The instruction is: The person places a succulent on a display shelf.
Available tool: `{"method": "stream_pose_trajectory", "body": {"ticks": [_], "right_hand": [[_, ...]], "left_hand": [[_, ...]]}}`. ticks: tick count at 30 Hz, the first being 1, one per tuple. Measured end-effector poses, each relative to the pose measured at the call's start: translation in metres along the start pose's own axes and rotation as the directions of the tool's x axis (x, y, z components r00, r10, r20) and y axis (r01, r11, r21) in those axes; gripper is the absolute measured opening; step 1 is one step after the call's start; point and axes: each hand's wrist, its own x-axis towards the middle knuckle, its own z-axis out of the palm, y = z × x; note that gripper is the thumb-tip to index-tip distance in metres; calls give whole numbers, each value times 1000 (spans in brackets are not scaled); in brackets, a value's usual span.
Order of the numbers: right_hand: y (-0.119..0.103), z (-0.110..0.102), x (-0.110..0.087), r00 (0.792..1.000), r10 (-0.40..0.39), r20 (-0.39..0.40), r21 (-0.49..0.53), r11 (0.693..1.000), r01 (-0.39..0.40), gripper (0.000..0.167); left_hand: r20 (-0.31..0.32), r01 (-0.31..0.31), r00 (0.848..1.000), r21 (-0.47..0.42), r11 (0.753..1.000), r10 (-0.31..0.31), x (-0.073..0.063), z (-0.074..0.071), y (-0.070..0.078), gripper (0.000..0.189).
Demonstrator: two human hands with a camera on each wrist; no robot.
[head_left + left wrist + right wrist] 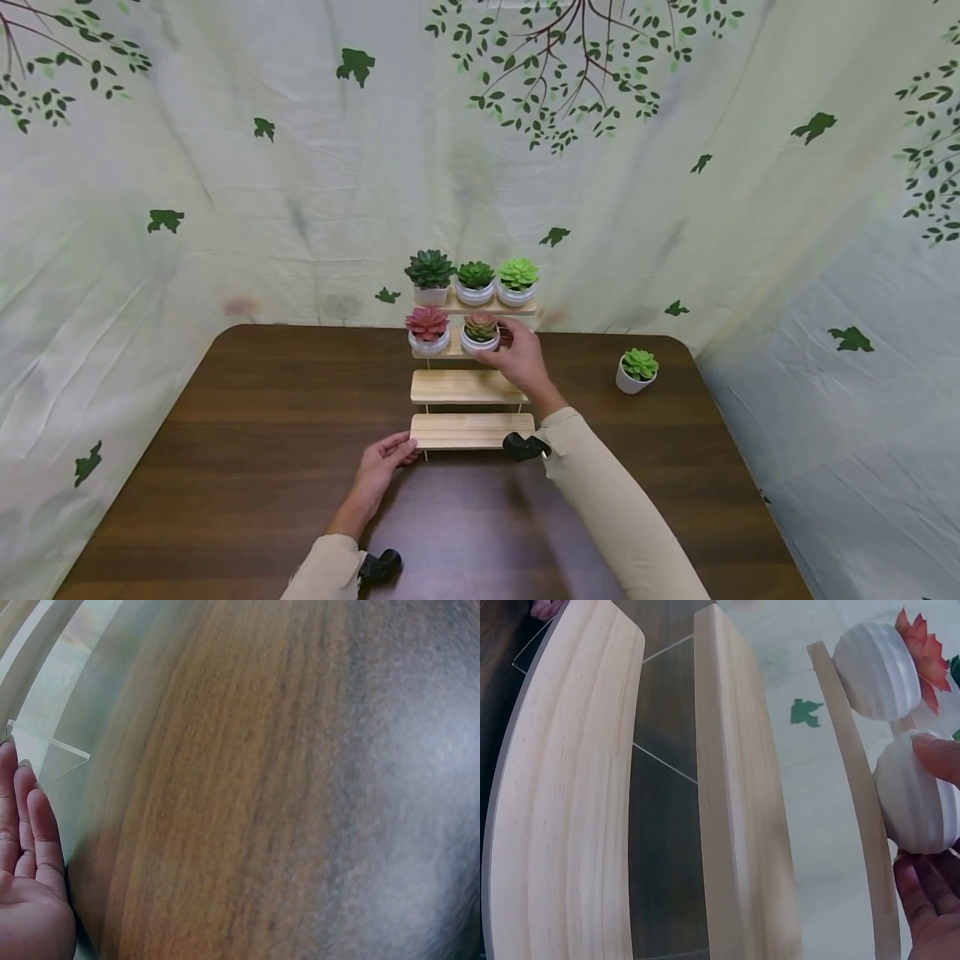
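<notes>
My right hand point(519, 357) grips the white pot of a reddish-green succulent point(480, 327) on the second tier from the top of a wooden tiered stand point(471, 432). In the right wrist view, the thumb and fingers close around this ribbed pot point(915, 799), whose base meets the shelf board. A red succulent point(427, 325) in a white pot stands to its left on the same tier. At the left end of the lowest board, my left hand point(377, 473) holds the corner, thumb at the edge. The left wrist view shows its fingers point(46, 832) beside a clear support.
Three green potted succulents point(475, 275) line the top tier. Another light green succulent point(636, 370) in a white pot stands on the brown table point(262, 450), to the right. A leaf-patterned cloth point(300, 167) hangs behind the table.
</notes>
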Motion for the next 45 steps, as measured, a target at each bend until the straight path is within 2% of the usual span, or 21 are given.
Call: {"method": "stream_pose_trajectory", "body": {"ticks": [11,20,28,29,35,36,45], "right_hand": [[0,11,1,1000,4,-8,117,993,-3,64],[-1,13,3,1000,-1,-10,115,993,2,65],[1,14,3,1000,9,-14,106,994,-7,66],[-5,12,0,1000,7,-11,115,993,-5,66],[-5,-2,-8,999,10,-36,138,990,-5,70],[2,-4,-7,999,10,-46,132,991,-4,72],[16,-39,-22,991,13,-136,116,993,3,72]], "left_hand": [[1,-3,1000,3,1000,3,0,-1,-1,38],[2,-18,1000,-2,1000,18,1,0,-1,36],[-2,-6,1000,-4,1000,6,1,0,0,37],[-4,-3,1000,-3,1000,3,1,0,0,37],[2,-7,1000,2,1000,7,1,1,-1,37],[2,-11,1000,1,1000,11,1,1,-1,38],[-5,-12,1000,5,1000,12,0,1,-1,38]]}}
